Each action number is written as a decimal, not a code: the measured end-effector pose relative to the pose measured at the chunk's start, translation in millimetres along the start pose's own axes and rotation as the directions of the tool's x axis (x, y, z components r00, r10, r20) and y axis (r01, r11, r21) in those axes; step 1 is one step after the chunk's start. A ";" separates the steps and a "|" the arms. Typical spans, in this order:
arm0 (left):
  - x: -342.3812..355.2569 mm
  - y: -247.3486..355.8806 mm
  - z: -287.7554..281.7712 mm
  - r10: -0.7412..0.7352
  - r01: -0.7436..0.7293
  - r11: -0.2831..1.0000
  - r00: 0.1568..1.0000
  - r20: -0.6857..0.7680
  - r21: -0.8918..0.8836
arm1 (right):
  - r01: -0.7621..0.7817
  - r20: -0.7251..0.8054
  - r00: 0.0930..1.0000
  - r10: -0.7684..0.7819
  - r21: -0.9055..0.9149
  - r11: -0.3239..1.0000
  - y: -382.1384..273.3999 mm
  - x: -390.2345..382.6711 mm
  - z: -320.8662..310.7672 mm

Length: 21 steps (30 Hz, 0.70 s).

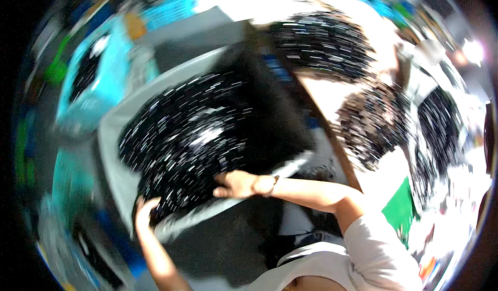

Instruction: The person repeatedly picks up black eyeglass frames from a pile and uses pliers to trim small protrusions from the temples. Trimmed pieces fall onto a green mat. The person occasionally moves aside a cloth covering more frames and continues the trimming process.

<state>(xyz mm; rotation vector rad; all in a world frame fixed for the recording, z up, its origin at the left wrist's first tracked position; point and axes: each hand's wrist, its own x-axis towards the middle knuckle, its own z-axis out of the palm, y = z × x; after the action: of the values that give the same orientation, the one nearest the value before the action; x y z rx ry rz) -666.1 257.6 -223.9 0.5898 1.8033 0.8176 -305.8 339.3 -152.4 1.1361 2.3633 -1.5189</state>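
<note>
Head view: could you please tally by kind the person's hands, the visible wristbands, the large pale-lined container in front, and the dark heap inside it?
Hands: 2 (left hand, right hand)
Wristband: 1
Pale-lined container: 1
Dark heap: 1, its pieces too blurred to count
Total: 5

A turquoise bin (117, 65) with dark contents stands at the left, below and left of a blue basket (171, 9). On the pale tabletop (317, 87) at the right lie a black heap (324, 44) and, nearer, a mottled heap (371, 122); a green sheet (399, 208) is near its lower end, and a bright lamp (473, 51) glares at the far right.
</note>
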 end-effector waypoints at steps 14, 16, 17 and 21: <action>-268.3 103.2 443.9 0.437 -0.658 0.753 0.476 0.763 -0.020 | -0.534 -0.812 0.033 0.583 0.479 0.697 213.2 -474.8 -191.1; -286.1 134.6 476.2 0.586 -0.576 0.770 0.472 0.659 -0.273 | -0.314 -0.845 0.198 0.497 0.426 0.849 188.7 -416.1 -179.6; -272.4 125.6 499.5 0.580 -0.622 0.771 0.592 0.559 -0.141 | -0.157 -0.901 0.227 0.369 0.340 0.927 176.2 -405.8 -177.2; -254.6 164.9 486.7 0.613 -0.606 0.788 0.760 0.218 -0.103 | -0.164 -0.880 0.451 0.148 0.082 0.983 130.6 -373.7 -151.8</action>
<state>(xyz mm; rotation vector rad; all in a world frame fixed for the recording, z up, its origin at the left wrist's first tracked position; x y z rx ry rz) -117.7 308.1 -64.2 1.2483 1.3690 1.1437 88.0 295.4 -1.5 2.5610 2.6136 -0.8779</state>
